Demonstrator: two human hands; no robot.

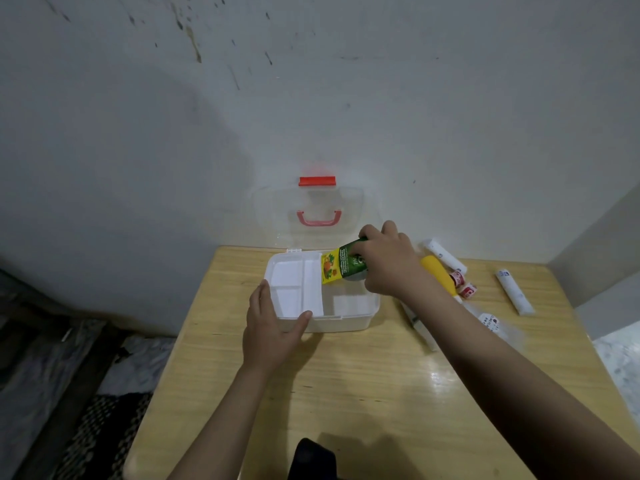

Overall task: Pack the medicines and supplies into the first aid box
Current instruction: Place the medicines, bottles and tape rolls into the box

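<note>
The white first aid box (349, 322) stands open on the wooden table, its clear lid (311, 216) with a red handle leaning back against the wall. A white divided tray (294, 289) fills the box's left half. My left hand (273, 327) grips the box's front left corner. My right hand (388, 261) holds a green and yellow medicine packet (337, 266) tilted over the box's right compartment. Something grey lies under the packet inside the box; I cannot tell what it is.
To the right of the box lie a yellow tube (438, 273), two white rolls (446, 256) (514, 292), small red and white packets (465, 289), a syringe (420, 325) and a clear plastic bag (495, 323). A dark object (313, 459) sits at the table's near edge.
</note>
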